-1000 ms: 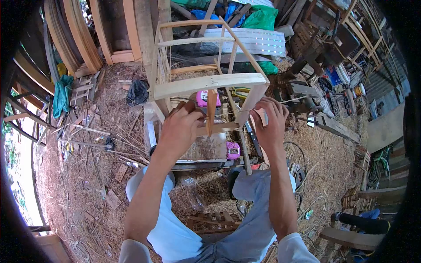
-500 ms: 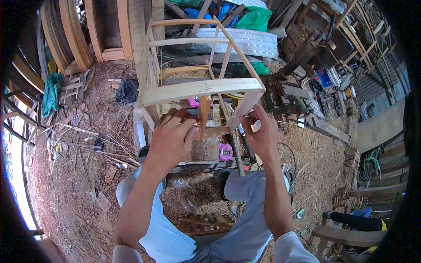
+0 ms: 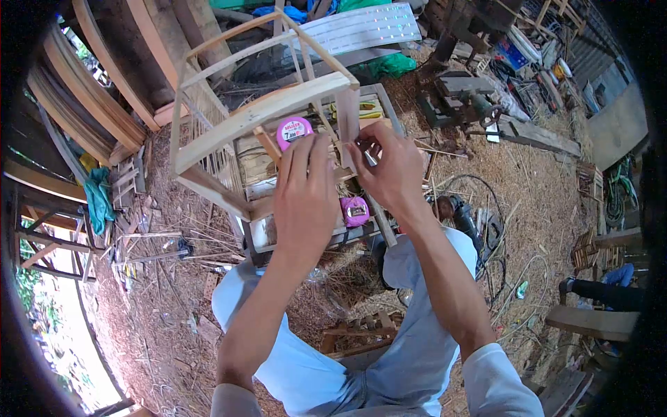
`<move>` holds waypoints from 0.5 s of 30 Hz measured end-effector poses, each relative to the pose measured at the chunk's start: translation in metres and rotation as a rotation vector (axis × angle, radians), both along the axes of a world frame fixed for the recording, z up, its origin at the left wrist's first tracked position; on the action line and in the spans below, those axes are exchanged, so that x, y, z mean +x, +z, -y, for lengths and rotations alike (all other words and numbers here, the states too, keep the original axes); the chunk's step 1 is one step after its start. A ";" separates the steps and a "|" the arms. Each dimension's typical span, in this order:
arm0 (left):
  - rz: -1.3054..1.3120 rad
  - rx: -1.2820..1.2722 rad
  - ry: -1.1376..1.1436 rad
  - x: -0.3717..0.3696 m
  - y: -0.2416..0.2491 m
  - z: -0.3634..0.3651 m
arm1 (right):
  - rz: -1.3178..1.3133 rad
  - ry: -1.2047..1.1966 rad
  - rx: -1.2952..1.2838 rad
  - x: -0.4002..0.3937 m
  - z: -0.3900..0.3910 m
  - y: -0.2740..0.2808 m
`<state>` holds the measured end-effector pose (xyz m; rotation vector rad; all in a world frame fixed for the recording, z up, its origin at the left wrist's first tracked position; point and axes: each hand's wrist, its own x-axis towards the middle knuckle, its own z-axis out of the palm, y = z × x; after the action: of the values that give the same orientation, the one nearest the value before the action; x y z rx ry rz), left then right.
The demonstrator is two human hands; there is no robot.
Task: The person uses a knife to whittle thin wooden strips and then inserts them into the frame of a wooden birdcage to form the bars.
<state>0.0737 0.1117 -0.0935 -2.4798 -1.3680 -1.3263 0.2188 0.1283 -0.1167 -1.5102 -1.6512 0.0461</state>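
A small pale wooden frame [image 3: 267,115] with slender bars stands tilted before me. My left hand [image 3: 306,191] is at its near side, its fingers pressed together beside a short wooden slat [image 3: 266,143]; what they hold is hidden. By the frame's right upright [image 3: 347,115], my right hand [image 3: 390,165] is closed in a pinch, with something small and shiny at the fingers that I cannot make out. A thin strip [image 3: 445,150] sticks out to the right beyond this hand. Past my left fingertips lies a round pink labelled tape measure [image 3: 295,129].
The frame is over a low wooden bench [image 3: 389,111]. A second pink tape measure [image 3: 356,211] lies between my forearms. Curved timber pieces [image 3: 90,90] lean at the left. A bench vise [image 3: 479,108] stands at right, and a power tool [image 3: 458,215] with a cable lies by my knee.
My view has shifted, and the wooden frame is now turned and further left. The labelled pink tape measure shows more fully. The thin strip seen between my hands before is now hidden there.
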 end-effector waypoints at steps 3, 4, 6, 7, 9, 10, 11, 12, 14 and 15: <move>-0.085 -0.048 0.101 0.007 -0.007 -0.007 | -0.072 0.037 0.017 0.000 -0.002 -0.003; -0.119 -0.072 0.088 0.007 -0.010 -0.009 | -0.076 0.033 0.014 0.000 -0.003 -0.004; -0.154 -0.101 0.076 0.007 -0.010 -0.013 | -0.076 0.055 0.039 0.001 -0.005 -0.005; -0.130 -0.163 0.096 0.007 -0.005 -0.014 | -0.077 0.055 0.036 0.002 -0.004 -0.003; -0.112 -0.223 0.116 0.008 -0.005 -0.018 | -0.075 0.068 -0.009 0.001 -0.003 0.001; -0.069 -0.199 0.130 0.010 -0.009 -0.020 | -0.080 0.067 -0.010 0.000 -0.004 0.000; -0.024 -0.174 0.144 0.011 -0.012 -0.021 | -0.087 0.061 0.001 -0.001 -0.006 -0.001; -0.026 -0.176 0.140 0.011 -0.011 -0.021 | -0.093 0.053 0.011 -0.001 -0.007 -0.002; -0.024 -0.240 0.154 0.012 -0.006 -0.021 | -0.079 0.025 0.010 -0.004 -0.007 0.001; -0.025 -0.241 0.149 0.013 -0.007 -0.021 | -0.065 0.004 0.013 -0.004 -0.007 0.002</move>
<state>0.0868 0.1328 -0.1004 -2.4634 -1.7631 -1.1593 0.2143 0.1358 -0.1143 -1.4805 -1.6001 0.0855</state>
